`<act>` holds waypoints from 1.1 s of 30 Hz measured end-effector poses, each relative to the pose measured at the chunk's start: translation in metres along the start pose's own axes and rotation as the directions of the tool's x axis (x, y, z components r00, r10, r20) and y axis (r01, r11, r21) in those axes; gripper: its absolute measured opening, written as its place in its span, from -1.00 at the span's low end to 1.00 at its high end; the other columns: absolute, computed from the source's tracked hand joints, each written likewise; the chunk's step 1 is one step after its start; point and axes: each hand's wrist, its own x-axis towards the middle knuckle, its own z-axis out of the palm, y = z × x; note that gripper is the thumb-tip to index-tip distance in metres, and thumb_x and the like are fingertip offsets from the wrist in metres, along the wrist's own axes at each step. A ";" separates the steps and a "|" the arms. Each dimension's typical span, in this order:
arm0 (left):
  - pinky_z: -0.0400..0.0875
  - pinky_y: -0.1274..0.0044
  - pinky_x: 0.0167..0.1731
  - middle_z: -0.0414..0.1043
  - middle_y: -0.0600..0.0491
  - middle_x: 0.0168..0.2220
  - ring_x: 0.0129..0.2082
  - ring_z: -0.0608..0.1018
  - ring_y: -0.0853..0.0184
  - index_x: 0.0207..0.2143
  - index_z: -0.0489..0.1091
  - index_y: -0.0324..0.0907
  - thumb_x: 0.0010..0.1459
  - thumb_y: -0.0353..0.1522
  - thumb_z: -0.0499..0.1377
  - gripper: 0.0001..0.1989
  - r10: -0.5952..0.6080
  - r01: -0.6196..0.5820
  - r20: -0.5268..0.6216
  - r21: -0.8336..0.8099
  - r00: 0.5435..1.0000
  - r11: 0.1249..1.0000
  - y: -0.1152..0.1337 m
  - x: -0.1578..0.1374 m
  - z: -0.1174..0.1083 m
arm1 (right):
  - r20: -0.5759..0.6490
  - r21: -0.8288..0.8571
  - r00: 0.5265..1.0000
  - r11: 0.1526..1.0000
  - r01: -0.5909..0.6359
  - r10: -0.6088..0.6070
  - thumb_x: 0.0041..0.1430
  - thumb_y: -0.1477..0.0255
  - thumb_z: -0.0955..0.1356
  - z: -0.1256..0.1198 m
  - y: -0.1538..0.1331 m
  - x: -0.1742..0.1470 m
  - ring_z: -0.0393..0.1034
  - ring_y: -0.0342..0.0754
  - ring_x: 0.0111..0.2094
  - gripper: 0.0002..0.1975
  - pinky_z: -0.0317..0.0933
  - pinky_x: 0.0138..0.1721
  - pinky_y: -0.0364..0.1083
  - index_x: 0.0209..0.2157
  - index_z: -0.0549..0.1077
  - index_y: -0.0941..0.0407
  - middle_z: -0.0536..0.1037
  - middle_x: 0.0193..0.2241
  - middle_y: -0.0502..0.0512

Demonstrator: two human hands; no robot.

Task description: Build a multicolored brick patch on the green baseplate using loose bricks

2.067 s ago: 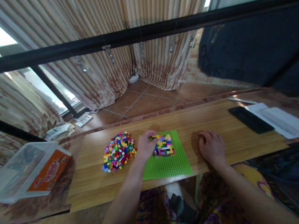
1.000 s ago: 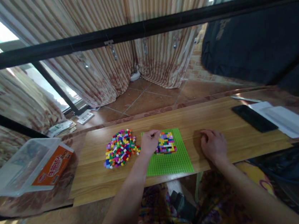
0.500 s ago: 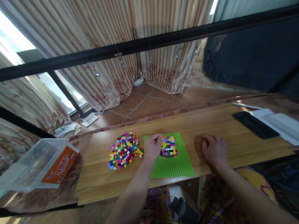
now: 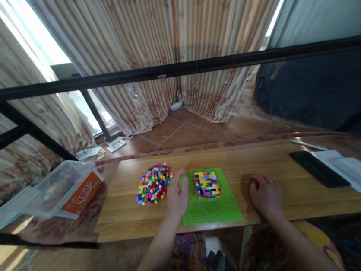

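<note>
My left hand [image 4: 177, 196] hovers over the left edge of a green studded baseplate [image 4: 212, 213], thumb and fingers apart, with nothing visible in it. Just right of it, a multicoloured block of small toy bricks [image 4: 207, 185] is built up on the plate. To the left of that hand lies a heap of loose toy bricks [image 4: 154, 184] in many colours. My right hand [image 4: 266, 195] rests on the wooden table to the right of the plate, its fingers curled in loosely and no object showing in them.
The wooden table [image 4: 128, 222] carries a dark phone-like slab [image 4: 317, 168] and a white tray-like object [image 4: 360, 171] at the right. A clear plastic box [image 4: 69, 187] with an orange label stands beyond the left end. A black metal rail [image 4: 218, 63] crosses behind, before curtains [image 4: 142, 31].
My left hand has moved left off the brick block and its pinched fingers have opened, uncovering the block. The right hand stays resting on the table. The camera view has shifted slightly.
</note>
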 end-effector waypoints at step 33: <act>0.16 0.31 0.23 0.36 -0.10 0.17 0.21 0.35 0.26 0.13 0.34 -0.17 0.31 -0.20 -0.10 -0.54 -0.007 -0.072 0.186 0.409 0.982 0.910 -0.089 0.086 -0.119 | 0.368 0.583 0.760 0.769 0.260 -0.536 0.32 0.27 0.12 0.047 -0.315 0.043 0.09 0.12 0.26 -0.50 -0.02 0.24 0.14 0.17 0.29 0.23 0.28 0.22 0.32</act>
